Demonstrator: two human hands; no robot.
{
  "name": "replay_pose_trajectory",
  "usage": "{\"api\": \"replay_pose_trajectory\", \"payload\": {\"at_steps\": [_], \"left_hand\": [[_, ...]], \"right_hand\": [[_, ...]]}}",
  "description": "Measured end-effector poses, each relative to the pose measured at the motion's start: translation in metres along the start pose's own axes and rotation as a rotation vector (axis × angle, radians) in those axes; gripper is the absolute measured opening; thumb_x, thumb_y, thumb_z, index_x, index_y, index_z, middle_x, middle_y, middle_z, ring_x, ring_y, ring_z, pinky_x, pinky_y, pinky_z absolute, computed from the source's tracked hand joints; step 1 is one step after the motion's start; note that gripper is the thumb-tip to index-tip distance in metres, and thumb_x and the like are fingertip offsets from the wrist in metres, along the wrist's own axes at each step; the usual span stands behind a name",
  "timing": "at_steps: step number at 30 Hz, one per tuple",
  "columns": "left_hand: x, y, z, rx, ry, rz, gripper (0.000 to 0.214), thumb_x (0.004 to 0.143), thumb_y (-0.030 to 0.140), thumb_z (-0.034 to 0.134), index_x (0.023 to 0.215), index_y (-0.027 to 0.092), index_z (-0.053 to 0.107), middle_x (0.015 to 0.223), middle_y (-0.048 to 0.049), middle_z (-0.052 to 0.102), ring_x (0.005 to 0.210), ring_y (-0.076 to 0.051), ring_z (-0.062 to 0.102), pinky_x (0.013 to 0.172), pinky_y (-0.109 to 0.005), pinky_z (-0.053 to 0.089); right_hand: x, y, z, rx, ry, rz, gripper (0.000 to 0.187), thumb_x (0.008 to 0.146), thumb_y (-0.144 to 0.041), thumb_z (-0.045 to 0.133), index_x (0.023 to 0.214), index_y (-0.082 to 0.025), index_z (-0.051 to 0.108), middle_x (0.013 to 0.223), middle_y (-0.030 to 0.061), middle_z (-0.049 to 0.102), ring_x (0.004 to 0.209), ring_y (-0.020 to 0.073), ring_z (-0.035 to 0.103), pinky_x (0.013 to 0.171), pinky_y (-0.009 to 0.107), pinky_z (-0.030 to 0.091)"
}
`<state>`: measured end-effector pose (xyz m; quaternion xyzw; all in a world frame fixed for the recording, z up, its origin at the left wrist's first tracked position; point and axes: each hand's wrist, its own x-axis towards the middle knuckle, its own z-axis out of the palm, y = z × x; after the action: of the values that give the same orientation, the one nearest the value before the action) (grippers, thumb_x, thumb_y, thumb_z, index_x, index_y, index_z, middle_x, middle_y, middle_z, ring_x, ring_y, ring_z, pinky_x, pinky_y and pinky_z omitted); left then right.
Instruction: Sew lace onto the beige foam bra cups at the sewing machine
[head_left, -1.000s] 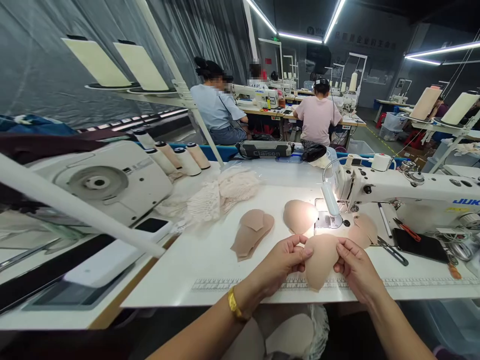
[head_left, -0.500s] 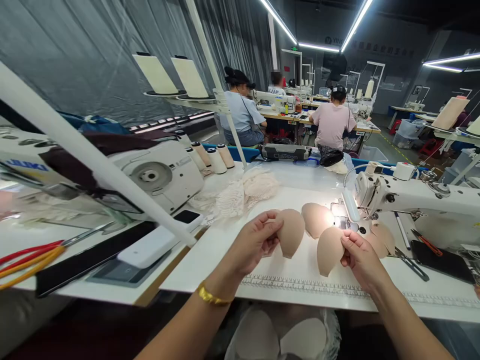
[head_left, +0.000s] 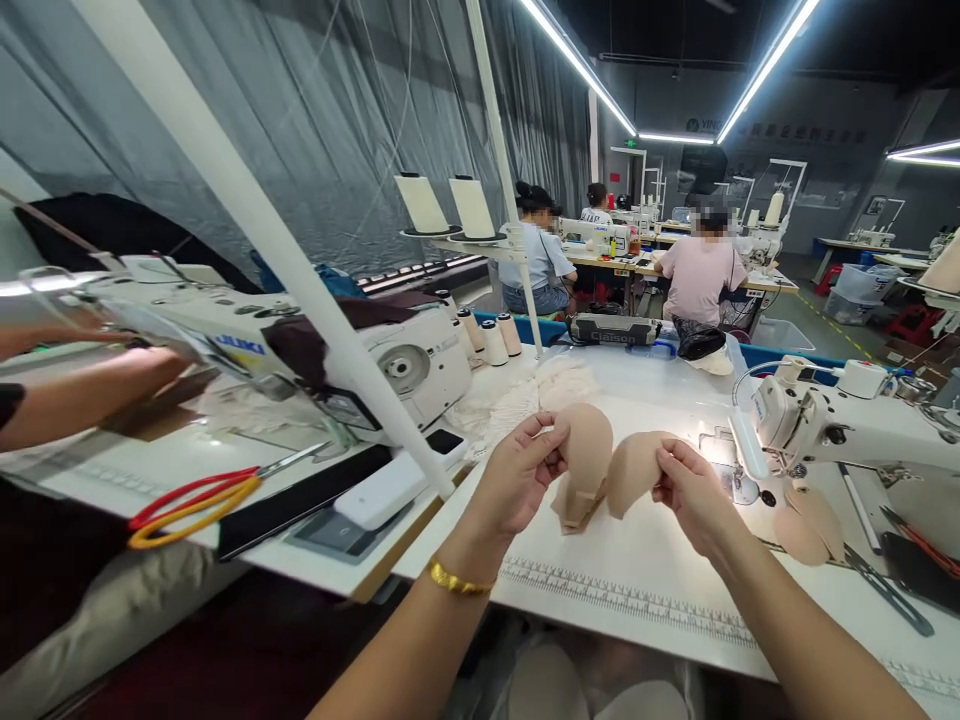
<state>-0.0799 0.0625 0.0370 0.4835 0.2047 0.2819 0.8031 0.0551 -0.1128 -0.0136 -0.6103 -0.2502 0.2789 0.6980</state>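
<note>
My left hand (head_left: 525, 470) pinches the edge of a beige bra cup (head_left: 590, 440) between thumb and fingers, holding it upright above the white table. Another beige bra cup (head_left: 631, 468) is gripped at its right edge by my right hand (head_left: 694, 490). The two cups are side by side, close together. Below the left one, more beige cup fabric (head_left: 576, 510) shows, folded; whether it hangs from that cup or lies on the table I cannot tell. A few similar beige pieces (head_left: 810, 525) lie beside the sewing machine (head_left: 840, 410) on the right.
A ruler strip (head_left: 600, 592) runs along the table's front edge. Black tweezers (head_left: 892, 595) lie at the right. Pale lace (head_left: 551, 390) is piled at the back left. On the neighbouring table are scissors (head_left: 195, 505), a white device (head_left: 397, 490) and a co-worker's arm (head_left: 97, 390).
The view has swung left, showing a co-worker's arms. My hands have come closer together, and the right cup has risen and tilted beside the left one. Both hands keep their cups.
</note>
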Motion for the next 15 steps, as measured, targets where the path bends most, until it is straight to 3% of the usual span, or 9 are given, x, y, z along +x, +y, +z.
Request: {"api": "replay_pose_trajectory", "payload": {"at_steps": [4, 7, 11, 15], "left_hand": [[0.002, 0.006, 0.016, -0.036, 0.021, 0.051, 0.053, 0.054, 0.036, 0.098, 0.089, 0.018, 0.064, 0.065, 0.0066, 0.061, 0.057, -0.007, 0.050, 0.054, -0.017, 0.043], [0.009, -0.007, 0.034, 0.026, -0.071, -0.029, 0.054, 0.056, 0.039, 0.097, 0.095, 0.019, 0.064, 0.067, 0.0056, 0.062, 0.058, -0.009, 0.054, 0.056, -0.019, 0.044], [0.026, -0.033, 0.052, 0.229, -0.159, -0.079, 0.061, 0.057, 0.050, 0.093, 0.103, 0.019, 0.066, 0.086, -0.0031, 0.072, 0.074, -0.017, 0.063, 0.069, -0.029, 0.050], [0.035, -0.045, 0.052, 0.557, -0.085, 0.117, 0.071, 0.066, 0.058, 0.085, 0.124, 0.024, 0.063, 0.131, -0.0118, 0.066, 0.117, -0.030, 0.061, 0.091, -0.038, 0.049]], "right_hand": [[0.011, 0.010, 0.021, -0.191, 0.007, -0.136, 0.032, 0.092, -0.047, 0.061, 0.111, -0.021, 0.068, 0.103, 0.0095, 0.069, 0.092, 0.0237, 0.065, 0.078, 0.040, 0.057], [-0.015, 0.013, 0.014, -0.359, 0.031, -0.248, 0.026, 0.087, -0.032, 0.070, 0.112, -0.024, 0.071, 0.112, 0.0107, 0.069, 0.106, 0.0279, 0.064, 0.091, 0.044, 0.055], [-0.070, 0.010, -0.032, -0.750, 0.006, -0.462, 0.025, 0.095, -0.019, 0.058, 0.114, -0.026, 0.071, 0.112, 0.0081, 0.071, 0.105, 0.0247, 0.067, 0.092, 0.041, 0.056], [-0.105, 0.005, -0.113, -1.148, 0.297, -0.591, 0.028, 0.100, -0.016, 0.051, 0.123, -0.024, 0.065, 0.114, 0.0106, 0.071, 0.109, 0.0260, 0.065, 0.097, 0.045, 0.054]]}}
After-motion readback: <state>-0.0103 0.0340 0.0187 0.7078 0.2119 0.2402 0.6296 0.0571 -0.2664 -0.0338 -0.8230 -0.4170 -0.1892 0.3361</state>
